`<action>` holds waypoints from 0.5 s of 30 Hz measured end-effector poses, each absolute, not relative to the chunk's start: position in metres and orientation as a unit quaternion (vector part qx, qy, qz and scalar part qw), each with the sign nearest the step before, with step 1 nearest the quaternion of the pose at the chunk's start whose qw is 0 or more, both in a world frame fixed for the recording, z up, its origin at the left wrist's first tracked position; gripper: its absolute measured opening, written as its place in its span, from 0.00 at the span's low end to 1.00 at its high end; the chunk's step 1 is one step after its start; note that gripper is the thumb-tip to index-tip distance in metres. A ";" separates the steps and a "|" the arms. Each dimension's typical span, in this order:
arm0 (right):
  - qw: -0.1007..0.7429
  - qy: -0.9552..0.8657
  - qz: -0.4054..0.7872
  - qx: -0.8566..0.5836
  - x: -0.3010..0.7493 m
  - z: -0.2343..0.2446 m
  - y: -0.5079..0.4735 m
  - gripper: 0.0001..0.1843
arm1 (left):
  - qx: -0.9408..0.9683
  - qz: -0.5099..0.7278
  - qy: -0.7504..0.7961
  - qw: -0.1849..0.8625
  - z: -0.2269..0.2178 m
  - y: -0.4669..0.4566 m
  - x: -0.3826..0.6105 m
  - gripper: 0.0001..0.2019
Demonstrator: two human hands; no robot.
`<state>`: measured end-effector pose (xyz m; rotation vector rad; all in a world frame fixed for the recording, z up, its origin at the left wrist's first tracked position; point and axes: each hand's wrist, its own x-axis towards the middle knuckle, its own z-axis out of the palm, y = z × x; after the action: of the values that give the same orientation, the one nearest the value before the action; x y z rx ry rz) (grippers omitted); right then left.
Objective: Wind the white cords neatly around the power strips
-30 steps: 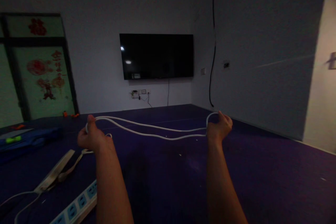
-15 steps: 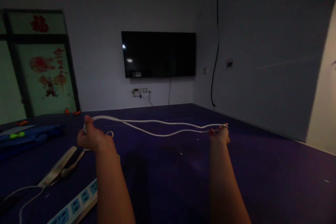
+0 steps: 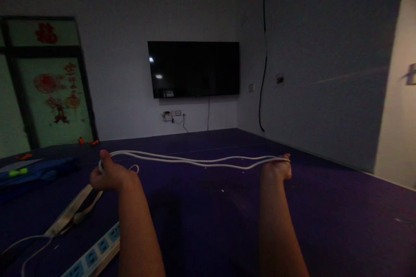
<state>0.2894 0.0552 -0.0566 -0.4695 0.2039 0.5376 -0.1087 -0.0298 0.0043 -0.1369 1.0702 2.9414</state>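
Observation:
A white cable (image 3: 201,163) runs in two strands between my hands, stretched sideways above the purple surface (image 3: 208,225). My left hand (image 3: 110,172) is closed around the cable at one end, thumb on top. At the other end my right hand (image 3: 278,166) grips the strands, its fingers partly hidden behind the palm. A short loop of cord shows just behind my left wrist. Below my left forearm lies a white power strip (image 3: 97,253) with blue sockets, partly covered by the arm.
Left of my arm lies a second, narrow white power strip (image 3: 69,212) with its cord. Farther left is blue cloth (image 3: 48,171) with a bright green item (image 3: 18,172) on it. A television (image 3: 195,69) hangs on the far wall; a black cable (image 3: 264,60) dangles at the right wall.
My hands have moved slightly farther apart. The two cable strands now hang closer together and straighter. The view has shifted a little.

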 end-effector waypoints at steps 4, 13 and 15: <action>0.942 0.084 0.267 -0.185 0.295 -0.049 0.049 0.08 | -0.058 0.934 0.353 -0.011 0.002 -0.028 -0.110 0.16; 0.919 -0.009 0.312 -0.240 0.308 -0.061 0.052 0.10 | 0.053 0.935 0.349 -0.014 0.003 -0.028 -0.113 0.16; 0.902 -0.026 0.326 -0.281 0.301 -0.069 0.061 0.12 | 0.134 0.922 0.363 -0.023 0.002 -0.026 -0.115 0.16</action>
<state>0.3014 0.0605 -0.0692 -0.5816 -0.0529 0.6738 -0.1150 -0.0261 0.0021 0.4257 1.1574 2.9392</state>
